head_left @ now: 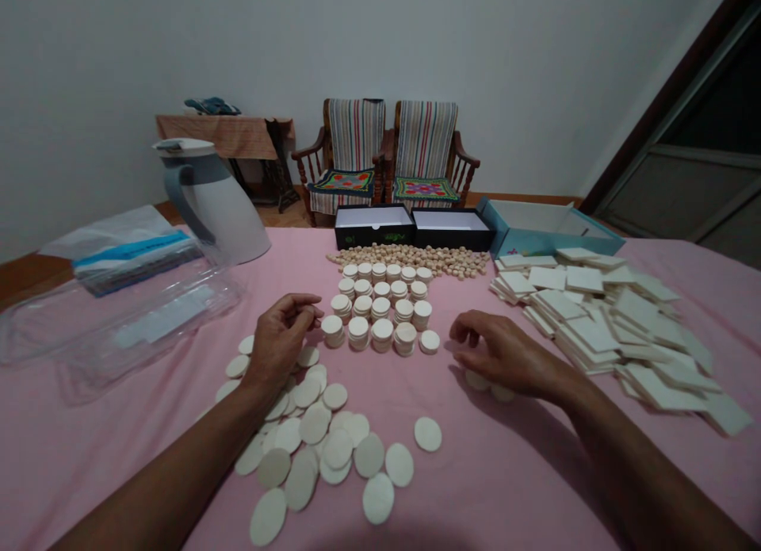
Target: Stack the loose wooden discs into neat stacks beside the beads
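Several short stacks of pale round wooden discs (382, 334) stand in rows on the pink-covered table. My left hand (279, 337) is beside the left end of the front row, fingers loosely bent and apart from the thumb, with nothing visible between them. Under and in front of that forearm spreads a loose pile of discs (315, 422). A lower stack of discs (429, 342) ends the front row on the right. Just right of it hovers my right hand (499, 351), fingers curved with a gap to the thumb. Beneath its palm, loose discs (502, 392) are partly hidden.
Square wooden tiles (594, 329) lie heaped at right. Small wooden beads (410, 258) spread behind the stacks, before two black boxes (374, 227) and a blue box (547, 227). At left are a clear plastic tray (148, 313), a blue-white packet (136, 258) and a jug (223, 206).
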Motion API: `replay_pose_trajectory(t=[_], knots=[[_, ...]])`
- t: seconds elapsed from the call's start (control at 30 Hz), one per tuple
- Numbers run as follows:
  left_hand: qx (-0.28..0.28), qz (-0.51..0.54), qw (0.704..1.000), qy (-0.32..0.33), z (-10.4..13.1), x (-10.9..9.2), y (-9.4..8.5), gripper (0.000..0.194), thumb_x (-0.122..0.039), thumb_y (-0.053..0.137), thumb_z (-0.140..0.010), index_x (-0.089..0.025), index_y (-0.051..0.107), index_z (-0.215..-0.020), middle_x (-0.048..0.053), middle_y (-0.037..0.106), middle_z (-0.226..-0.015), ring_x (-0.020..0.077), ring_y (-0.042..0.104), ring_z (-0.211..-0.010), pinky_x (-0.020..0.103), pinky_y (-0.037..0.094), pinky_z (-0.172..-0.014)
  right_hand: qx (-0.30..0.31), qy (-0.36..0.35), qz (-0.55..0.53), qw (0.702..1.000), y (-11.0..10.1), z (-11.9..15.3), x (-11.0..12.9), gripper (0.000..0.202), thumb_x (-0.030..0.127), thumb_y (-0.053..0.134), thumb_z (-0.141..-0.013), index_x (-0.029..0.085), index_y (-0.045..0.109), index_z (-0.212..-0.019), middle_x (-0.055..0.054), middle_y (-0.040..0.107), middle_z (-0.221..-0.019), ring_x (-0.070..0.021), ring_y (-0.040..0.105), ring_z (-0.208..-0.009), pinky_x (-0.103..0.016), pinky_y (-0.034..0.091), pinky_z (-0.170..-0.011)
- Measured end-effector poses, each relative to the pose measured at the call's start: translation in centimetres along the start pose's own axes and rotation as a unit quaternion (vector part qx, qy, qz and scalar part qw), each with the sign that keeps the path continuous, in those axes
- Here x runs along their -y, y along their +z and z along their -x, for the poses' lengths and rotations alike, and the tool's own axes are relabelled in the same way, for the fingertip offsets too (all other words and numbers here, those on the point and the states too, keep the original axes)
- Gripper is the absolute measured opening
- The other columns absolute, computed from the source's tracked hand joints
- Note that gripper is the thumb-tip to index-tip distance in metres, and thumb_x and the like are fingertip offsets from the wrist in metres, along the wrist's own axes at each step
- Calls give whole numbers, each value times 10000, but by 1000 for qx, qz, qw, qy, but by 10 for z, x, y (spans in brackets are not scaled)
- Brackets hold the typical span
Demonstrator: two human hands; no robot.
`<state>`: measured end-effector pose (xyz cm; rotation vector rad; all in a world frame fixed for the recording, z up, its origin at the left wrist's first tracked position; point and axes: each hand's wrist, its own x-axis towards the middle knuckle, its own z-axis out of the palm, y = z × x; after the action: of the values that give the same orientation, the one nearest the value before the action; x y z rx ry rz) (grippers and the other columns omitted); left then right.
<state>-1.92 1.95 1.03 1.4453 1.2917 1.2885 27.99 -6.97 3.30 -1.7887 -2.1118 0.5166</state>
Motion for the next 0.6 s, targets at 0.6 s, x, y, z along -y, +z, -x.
replay_pose_trajectory(t=[0.6], knots=[[-3, -6, 1000, -1, -1, 0, 0, 280, -335, 630, -703, -150, 645, -912, 31, 659, -776, 131, 581, -670, 242, 470, -636, 80, -31, 69, 994, 0, 5, -5, 218, 145, 555, -712, 191, 555, -925, -59, 560, -918, -180, 499, -800, -284, 357, -696]])
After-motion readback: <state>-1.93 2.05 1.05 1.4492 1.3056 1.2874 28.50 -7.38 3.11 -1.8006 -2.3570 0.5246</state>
